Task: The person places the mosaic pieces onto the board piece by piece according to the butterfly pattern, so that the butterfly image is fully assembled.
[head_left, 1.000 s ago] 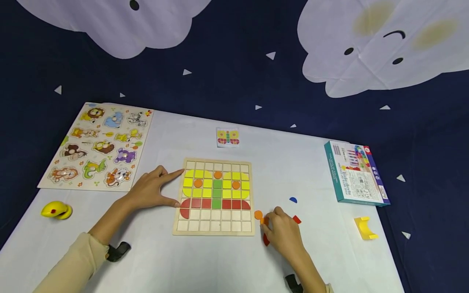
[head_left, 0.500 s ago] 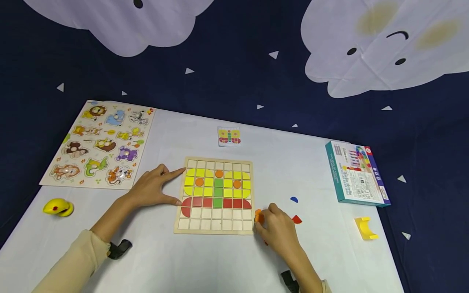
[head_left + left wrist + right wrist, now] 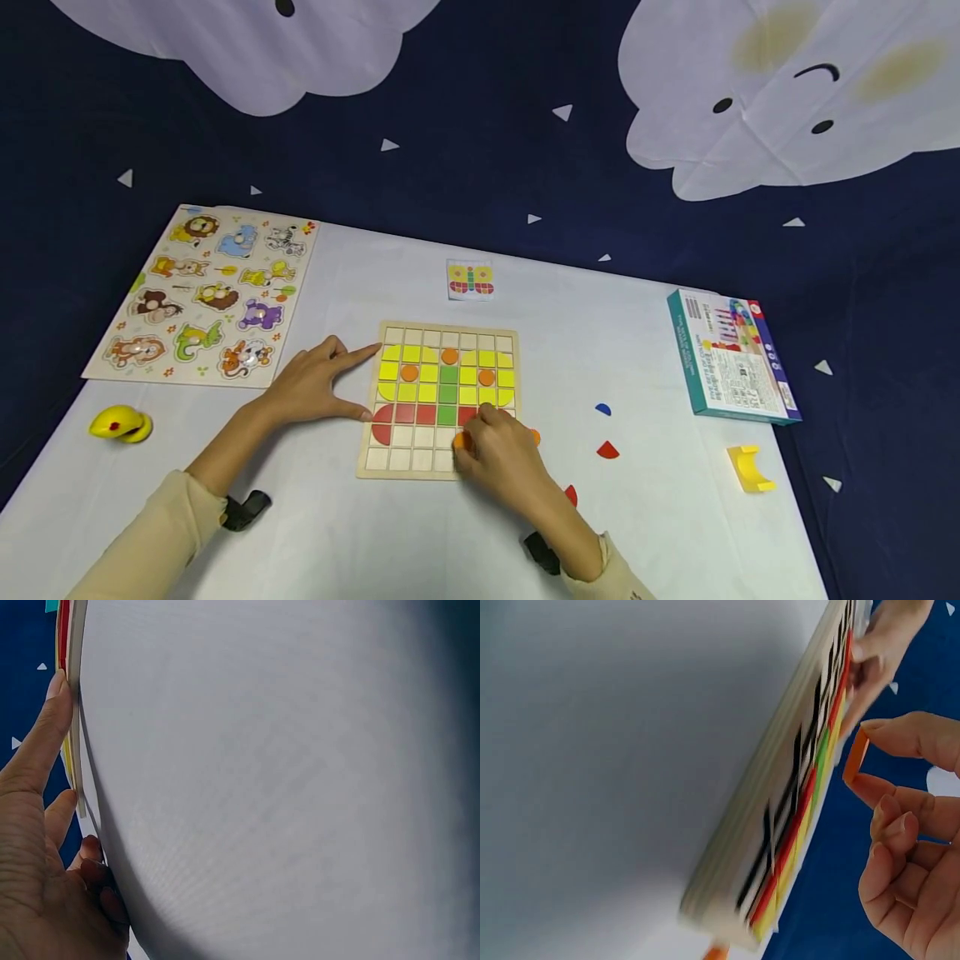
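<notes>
My left hand (image 3: 307,387) lies at the left edge of a wooden grid board (image 3: 412,475), its thumb and straight index finger touching the frame. Over the board's lower part my right hand (image 3: 504,458) pinches an orange disc (image 3: 856,755) between thumb and finger; in the right wrist view the disc is held on edge, apart from the board. Yellow, green, red and orange tiles fill the middle rows, while the top row has bare squares. Some lower right squares are hidden by the right hand. Another orange disc (image 3: 536,437) lies beside the board's right edge.
A butterfly picture card (image 3: 470,280) lies behind the board. Red pieces (image 3: 608,451) and a blue half-round (image 3: 603,409) lie to the right, near a box (image 3: 731,357) and a yellow curved block (image 3: 748,469). An animal puzzle (image 3: 206,296) and yellow toy (image 3: 120,424) are left.
My right hand has picked up an orange disc from beside the board and carried it left over the lower rows. The left hand stays at the board's left edge.
</notes>
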Tool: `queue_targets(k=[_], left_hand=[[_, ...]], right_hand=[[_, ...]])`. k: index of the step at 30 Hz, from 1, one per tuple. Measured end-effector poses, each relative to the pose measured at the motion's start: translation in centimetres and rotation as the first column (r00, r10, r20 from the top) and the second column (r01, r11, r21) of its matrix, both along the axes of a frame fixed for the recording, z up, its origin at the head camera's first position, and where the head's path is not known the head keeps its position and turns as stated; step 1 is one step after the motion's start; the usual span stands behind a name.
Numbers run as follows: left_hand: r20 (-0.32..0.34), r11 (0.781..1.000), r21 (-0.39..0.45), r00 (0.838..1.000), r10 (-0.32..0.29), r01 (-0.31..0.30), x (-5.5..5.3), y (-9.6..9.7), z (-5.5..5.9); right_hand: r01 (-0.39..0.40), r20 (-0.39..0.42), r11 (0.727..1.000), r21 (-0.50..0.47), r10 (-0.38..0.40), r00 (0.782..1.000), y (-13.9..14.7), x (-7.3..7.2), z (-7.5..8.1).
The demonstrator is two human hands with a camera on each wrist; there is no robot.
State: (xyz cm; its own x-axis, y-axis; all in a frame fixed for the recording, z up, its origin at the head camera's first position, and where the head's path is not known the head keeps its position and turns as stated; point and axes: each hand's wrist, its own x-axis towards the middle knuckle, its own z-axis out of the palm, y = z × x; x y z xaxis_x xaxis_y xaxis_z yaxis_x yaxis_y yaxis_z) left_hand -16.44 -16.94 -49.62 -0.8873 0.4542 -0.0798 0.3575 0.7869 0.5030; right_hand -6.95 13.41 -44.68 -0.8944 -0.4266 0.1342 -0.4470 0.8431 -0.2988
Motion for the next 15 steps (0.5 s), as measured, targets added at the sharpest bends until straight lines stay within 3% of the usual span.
queue_targets(k=[15], left_hand=[[0.006, 1.0, -0.011, 1.0, 0.006, -0.006, -0.1, -0.2, -0.2]], right_hand=[[-0.193, -0.006, 0.979, 0.064, 0.194, 0.981, -5.5, -1.8, -0.9]])
